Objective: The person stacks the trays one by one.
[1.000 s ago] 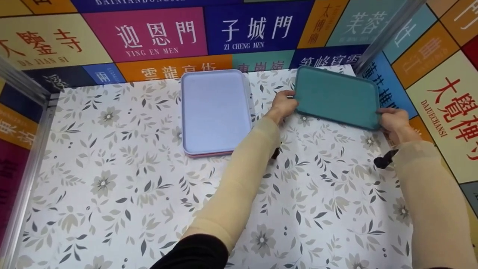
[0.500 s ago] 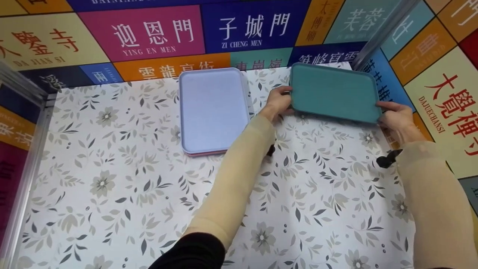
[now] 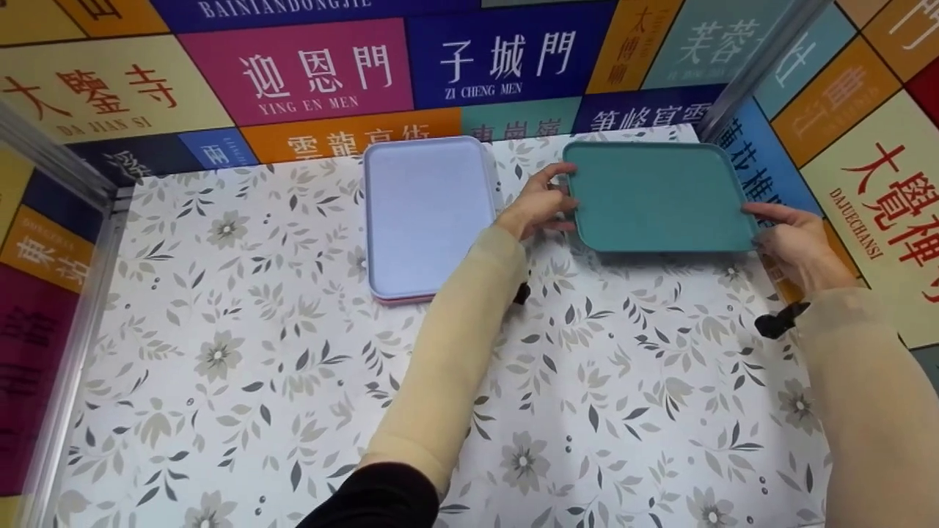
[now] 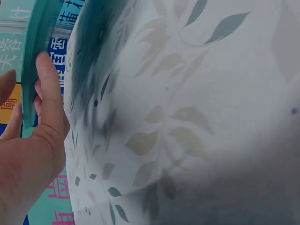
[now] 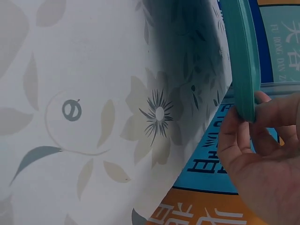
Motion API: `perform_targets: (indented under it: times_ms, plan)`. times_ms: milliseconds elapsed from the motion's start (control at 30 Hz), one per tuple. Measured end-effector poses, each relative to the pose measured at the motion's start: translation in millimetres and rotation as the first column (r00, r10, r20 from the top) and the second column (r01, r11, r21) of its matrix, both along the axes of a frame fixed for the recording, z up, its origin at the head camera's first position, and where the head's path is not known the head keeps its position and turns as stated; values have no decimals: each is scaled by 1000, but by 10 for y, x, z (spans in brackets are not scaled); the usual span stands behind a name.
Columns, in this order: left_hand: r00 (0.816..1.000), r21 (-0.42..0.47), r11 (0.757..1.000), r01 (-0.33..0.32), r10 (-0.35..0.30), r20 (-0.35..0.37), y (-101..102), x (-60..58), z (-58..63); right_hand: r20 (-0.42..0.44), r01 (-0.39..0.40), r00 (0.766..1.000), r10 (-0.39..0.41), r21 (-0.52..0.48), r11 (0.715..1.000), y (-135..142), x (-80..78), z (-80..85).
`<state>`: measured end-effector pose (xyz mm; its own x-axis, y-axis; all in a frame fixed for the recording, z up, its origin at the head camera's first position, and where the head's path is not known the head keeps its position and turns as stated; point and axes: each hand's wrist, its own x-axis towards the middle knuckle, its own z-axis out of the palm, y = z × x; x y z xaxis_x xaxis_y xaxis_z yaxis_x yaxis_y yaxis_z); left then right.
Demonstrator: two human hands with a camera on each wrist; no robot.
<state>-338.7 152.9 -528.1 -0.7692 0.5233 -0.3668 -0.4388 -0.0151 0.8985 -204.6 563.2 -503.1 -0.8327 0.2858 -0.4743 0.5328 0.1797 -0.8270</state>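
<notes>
A green rectangular tray (image 3: 656,196) is held roughly level by both hands just above the patterned tabletop, with a shadow beneath it. My left hand (image 3: 539,205) holds its left edge, and in the left wrist view the tray rim (image 4: 31,70) passes between the digits. At the opposite short side, my right hand (image 3: 801,240) pinches the edge near the front corner. In the right wrist view, thumb and curled fingers (image 5: 229,129) grip the rim from either side. To the left lies a lavender tray (image 3: 429,213) stacked on a pinkish-red one (image 3: 403,299).
The table (image 3: 293,396) has a white floral covering. Colourful panels with Chinese lettering stand along its back (image 3: 323,73) and right side (image 3: 873,183). A metal frame post (image 3: 73,352) runs along the left side.
The green tray has turned from a slant to nearly square with the back wall, its right side swinging round. Both hands have kept hold of it, while the lavender stack stays put.
</notes>
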Motion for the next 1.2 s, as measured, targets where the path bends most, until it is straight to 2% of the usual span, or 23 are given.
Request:
perform_targets:
  times_ms: [133,200,300,400,500,633,733,800,867,967,1100,1167,1200]
  plan:
    - [1000,0,1000,-5,5,-4,19,43,-7,-26,17,999,-18,-44,999,-24,75,26]
    - [1000,11,1000,-16,16,-8,21,60,-15,-42,64,997,-71,-154,986,-39,105,56]
    - [999,41,998,-44,44,-9,20,78,-18,-51,143,985,-166,-301,943,-77,119,97]
    - [997,62,995,-74,75,-12,24,94,-15,-38,248,957,-287,-406,879,-154,112,132]
    - [994,76,992,-105,105,-8,34,111,-6,-17,380,897,-441,-477,792,-281,110,152]
    - [991,102,985,-137,137,11,54,143,16,-44,505,778,-627,-549,665,-534,137,130]
    - [985,121,978,-172,172,18,73,167,32,-100,538,691,-716,-591,601,-789,147,78]
    - [979,129,970,-204,204,16,80,184,34,-137,557,646,-751,-589,586,-980,130,33]
    - [971,128,962,-240,241,9,82,202,29,-165,574,625,-763,-567,592,-1179,103,-19]
    - [960,123,952,-280,281,8,76,238,8,-187,599,604,-775,-534,596,-1465,65,-98]
    - [954,116,947,-300,300,12,68,291,-28,-196,581,564,-802,-596,555,-1769,54,-178]
    - [953,117,947,-300,302,8,63,315,-40,-203,557,562,-802,-624,548,-1876,62,-205]
    - [952,120,945,-304,305,5,60,323,-44,-209,547,567,-797,-628,554,-1917,68,-215]
